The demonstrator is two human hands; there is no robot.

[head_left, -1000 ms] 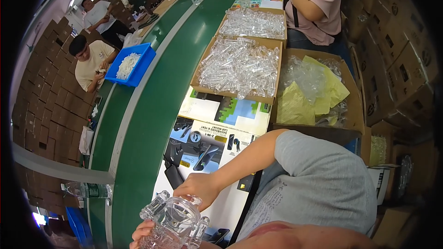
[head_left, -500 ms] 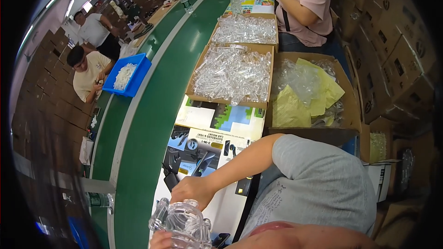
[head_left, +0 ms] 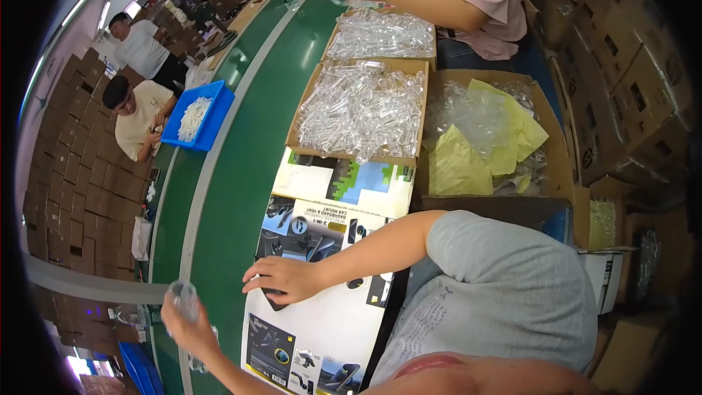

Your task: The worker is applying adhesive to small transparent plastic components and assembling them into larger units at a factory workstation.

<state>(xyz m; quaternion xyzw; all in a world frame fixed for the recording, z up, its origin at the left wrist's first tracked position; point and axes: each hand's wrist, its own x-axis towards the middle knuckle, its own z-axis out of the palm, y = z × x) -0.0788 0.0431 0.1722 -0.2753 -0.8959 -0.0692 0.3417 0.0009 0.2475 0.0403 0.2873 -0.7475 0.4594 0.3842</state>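
My left hand (head_left: 189, 328), at the lower left, is closed round a clear plastic piece (head_left: 183, 300) with a rounded, hollow end. More clear plastic shows below that hand, by the green belt's edge, and its full shape is hidden. On the printed flat carton (head_left: 344, 322), my right hand (head_left: 287, 279) wraps from above over a small black object (head_left: 276, 298). Its fingers are bent and somewhat spread, and they cover most of the object, so its kind cannot be made out.
Two open cartons of clear plastic tubes (head_left: 358, 110) (head_left: 380, 33) stand beyond my right arm. A carton with yellow sheets (head_left: 461, 164) is beside them. Across the green belt (head_left: 234, 168), a blue tray (head_left: 212, 113) holds white parts. A co-worker in pink (head_left: 475, 0) and two other people are nearby.
My left hand has moved left with the clear plastic, uncovering the carton's printed near end. My right hand has shifted slightly, its fingers now more spread over the black object.
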